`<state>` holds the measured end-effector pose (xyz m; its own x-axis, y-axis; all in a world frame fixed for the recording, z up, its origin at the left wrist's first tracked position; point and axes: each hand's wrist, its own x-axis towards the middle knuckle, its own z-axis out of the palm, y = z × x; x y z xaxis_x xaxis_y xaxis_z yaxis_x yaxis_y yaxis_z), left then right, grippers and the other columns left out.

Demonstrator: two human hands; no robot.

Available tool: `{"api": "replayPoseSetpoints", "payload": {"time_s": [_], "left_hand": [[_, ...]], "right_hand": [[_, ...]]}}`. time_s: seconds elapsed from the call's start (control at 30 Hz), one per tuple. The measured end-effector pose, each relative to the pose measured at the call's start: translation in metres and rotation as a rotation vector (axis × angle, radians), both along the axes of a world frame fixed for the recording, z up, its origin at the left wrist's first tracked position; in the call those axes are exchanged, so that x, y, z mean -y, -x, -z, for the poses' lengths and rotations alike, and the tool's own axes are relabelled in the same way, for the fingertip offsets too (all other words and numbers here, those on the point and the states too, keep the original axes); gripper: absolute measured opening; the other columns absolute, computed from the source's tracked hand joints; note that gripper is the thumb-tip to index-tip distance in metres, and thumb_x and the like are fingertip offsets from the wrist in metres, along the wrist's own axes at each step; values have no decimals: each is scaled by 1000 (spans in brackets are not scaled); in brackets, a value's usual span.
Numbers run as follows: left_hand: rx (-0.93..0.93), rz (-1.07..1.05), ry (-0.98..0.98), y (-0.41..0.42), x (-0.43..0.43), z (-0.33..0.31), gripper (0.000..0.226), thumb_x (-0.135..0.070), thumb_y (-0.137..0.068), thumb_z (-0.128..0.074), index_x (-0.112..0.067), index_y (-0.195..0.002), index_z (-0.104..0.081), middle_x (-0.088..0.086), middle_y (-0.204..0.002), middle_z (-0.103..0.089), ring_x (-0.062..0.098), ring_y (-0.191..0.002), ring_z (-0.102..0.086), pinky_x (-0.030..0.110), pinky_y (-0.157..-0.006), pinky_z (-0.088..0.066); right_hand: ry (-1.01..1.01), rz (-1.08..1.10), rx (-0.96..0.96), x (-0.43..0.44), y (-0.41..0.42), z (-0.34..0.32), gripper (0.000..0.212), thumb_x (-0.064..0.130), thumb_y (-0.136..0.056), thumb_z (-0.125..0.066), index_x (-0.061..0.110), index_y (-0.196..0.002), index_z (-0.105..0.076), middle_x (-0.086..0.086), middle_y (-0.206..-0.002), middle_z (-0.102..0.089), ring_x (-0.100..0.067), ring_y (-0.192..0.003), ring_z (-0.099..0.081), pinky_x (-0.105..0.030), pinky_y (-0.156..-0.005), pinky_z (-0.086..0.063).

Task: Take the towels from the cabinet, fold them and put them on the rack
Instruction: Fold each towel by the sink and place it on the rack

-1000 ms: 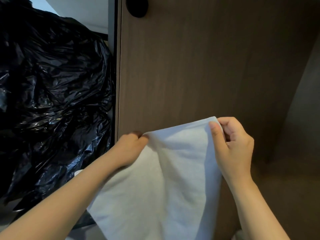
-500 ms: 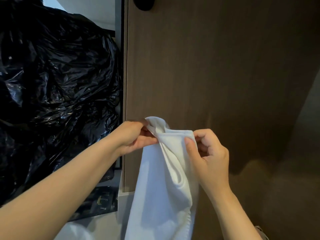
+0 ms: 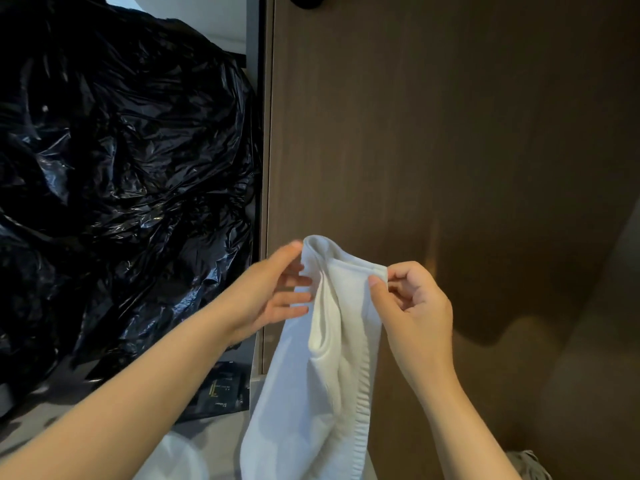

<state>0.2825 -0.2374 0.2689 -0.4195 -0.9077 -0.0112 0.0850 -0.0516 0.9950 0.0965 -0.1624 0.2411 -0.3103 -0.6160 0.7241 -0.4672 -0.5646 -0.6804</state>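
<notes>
Head view: my right hand (image 3: pixel 415 306) pinched the towel (image 3: pixel 311 393) top so it hung for folding; my left hand (image 3: pixel 266 292) steadied it, fingers straight.

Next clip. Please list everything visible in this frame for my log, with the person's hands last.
towel: one, white, hanging in the middle in front of the panel, bunched at the top.
plastic bag: count unclear, black, crumpled, fills the left side.
panel: one, brown wood grain, centre and right.
knob: one, dark, round, at the top edge, partly cut off.
packet: one, dark with gold print, lower left under the bag.
pale object: one, whitish, bottom edge left of the towel, too blurred to identify.
grey cloth: one, bottom right corner, mostly cut off.
left hand: fingers straight, touching the towel's left fold.
right hand: pinch grip on the towel's upper right corner.
</notes>
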Motion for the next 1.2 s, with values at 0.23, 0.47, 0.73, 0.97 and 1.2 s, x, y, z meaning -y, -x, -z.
{"api": "replayPoseSetpoints", "payload": {"time_s": [0.23, 0.47, 0.73, 0.97, 1.2], "left_hand": [[387, -90, 292, -15, -78, 49, 74, -70, -35, -84, -32, -95, -67, -12, -89, -69, 7, -70, -66, 25, -71, -54], [201, -256, 411, 5, -83, 48, 9, -16, -78, -72, -7, -77, -70, 19, -72, -65, 17, -60, -55, 37, -61, -50], [-21, -459, 531, -15, -63, 9, 19, -16, -89, -66, -30, -85, -77, 9, -75, -73, 34, -65, -63, 41, -70, -55], [92, -393, 630, -2, -57, 1, 18, -14, -88, -64, -23, -81, -77, -4, -49, -47, 3, -42, -32, 14, -42, -27], [98, -407, 526, -7, -59, 22, 20, -12, -89, -62, -20, -80, -77, 9, -54, -58, 10, -51, -44, 28, -51, -44]], "right_hand": [[1, 24, 37, 1, -1, 4, 9, 22, -90, -67, 18, -85, -62, 16, -65, -59, -1, -58, -57, -8, -51, -41], [9, -38, 63, 1, -10, 6, 8, 15, -92, -67, 13, -85, -62, 22, -59, -56, 2, -55, -55, -6, -50, -40], [24, -61, 153, -5, -16, -4, 38, 15, -91, -67, 40, -116, -55, 13, -71, -65, -3, -60, -60, -7, -52, -44], [0, -66, -93, -6, -23, -19, 17, 19, -95, -60, 28, -101, -73, 23, -92, -70, -3, -95, -65, -10, -72, -52], [-291, -281, -145, -14, -13, -11, 17, 27, -95, -59, 37, -105, -70, 22, -101, -71, -4, -99, -67, -20, -79, -58]]}}
